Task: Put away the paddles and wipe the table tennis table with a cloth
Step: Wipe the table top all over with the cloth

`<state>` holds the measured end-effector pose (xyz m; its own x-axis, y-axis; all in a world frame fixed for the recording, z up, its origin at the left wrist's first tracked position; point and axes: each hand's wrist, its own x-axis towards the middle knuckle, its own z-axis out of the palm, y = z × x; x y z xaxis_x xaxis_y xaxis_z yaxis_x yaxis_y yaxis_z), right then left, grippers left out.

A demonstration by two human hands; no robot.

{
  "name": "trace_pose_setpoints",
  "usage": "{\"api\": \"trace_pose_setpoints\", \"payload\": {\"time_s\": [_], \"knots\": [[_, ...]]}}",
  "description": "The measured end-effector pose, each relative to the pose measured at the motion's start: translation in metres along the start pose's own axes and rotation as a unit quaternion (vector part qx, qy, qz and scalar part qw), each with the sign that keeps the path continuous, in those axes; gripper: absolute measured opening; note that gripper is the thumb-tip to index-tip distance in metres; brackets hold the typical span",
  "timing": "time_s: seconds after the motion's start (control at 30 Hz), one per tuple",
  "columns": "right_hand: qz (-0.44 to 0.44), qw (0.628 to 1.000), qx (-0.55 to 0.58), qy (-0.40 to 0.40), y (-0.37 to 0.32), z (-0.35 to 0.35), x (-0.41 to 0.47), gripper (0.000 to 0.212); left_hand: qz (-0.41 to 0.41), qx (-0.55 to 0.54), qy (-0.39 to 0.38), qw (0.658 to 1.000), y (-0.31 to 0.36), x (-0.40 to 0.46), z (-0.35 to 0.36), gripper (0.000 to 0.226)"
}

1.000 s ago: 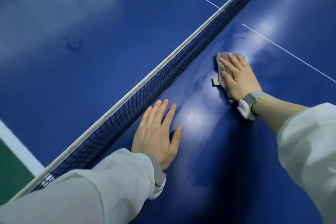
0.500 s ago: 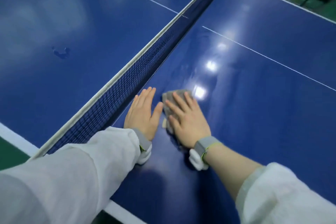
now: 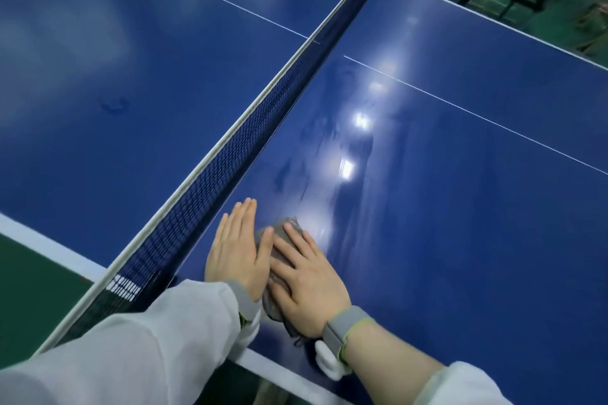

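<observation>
A: Status on hands?
B: Right hand (image 3: 309,286) flat, fingers spread, pressing the grey cloth (image 3: 279,235) onto the blue table tennis table (image 3: 460,207). Pressed under the palm, not gripped. Left hand (image 3: 237,250) flat on the table, fingers together, nothing in it, thumb touching the cloth's edge.
A: Cloth location?
B: Near the table's side edge, just right of the net (image 3: 210,200). Streaky sheen on the surface beyond it.
A: Paddles?
B: Can't tell, not in view.

Cloth (image 3: 279,242) on table (image 3: 460,207), right of net (image 3: 230,154)
</observation>
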<state>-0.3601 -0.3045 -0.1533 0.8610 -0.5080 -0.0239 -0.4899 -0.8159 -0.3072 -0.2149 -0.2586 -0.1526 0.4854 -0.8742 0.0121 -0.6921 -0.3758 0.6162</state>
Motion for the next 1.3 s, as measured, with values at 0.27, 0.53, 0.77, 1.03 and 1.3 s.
{"api": "trace_pose_setpoints", "payload": {"time_s": [0.27, 0.53, 0.77, 1.03, 1.3], "knots": [[-0.008, 1.000, 0.010, 0.025, 0.079, -0.015, 0.111, 0.052, 0.009, 0.084, -0.003, 0.996, -0.005, 0.002, 0.009, 0.067], [0.083, 0.995, -0.004, 0.055, 0.149, -0.035, 0.215, 0.054, 0.001, 0.136, -0.044, 0.990, -0.005, 0.002, 0.010, 0.065], [0.167, 0.984, -0.027, 0.056, 0.157, -0.044, 0.233, 0.049, 0.017, 0.127, -0.048, 0.991, -0.002, 0.006, 0.009, 0.067], [0.107, 0.992, -0.050, 0.052, 0.066, -0.015, 0.157, 0.049, 0.034, 0.026, 0.006, 0.999, -0.005, 0.000, 0.009, 0.082], [0.026, 0.995, -0.092, -0.013, -0.059, 0.014, 0.058, 0.070, 0.041, -0.092, 0.024, 0.995, -0.022, -0.057, -0.039, 0.077]]}}
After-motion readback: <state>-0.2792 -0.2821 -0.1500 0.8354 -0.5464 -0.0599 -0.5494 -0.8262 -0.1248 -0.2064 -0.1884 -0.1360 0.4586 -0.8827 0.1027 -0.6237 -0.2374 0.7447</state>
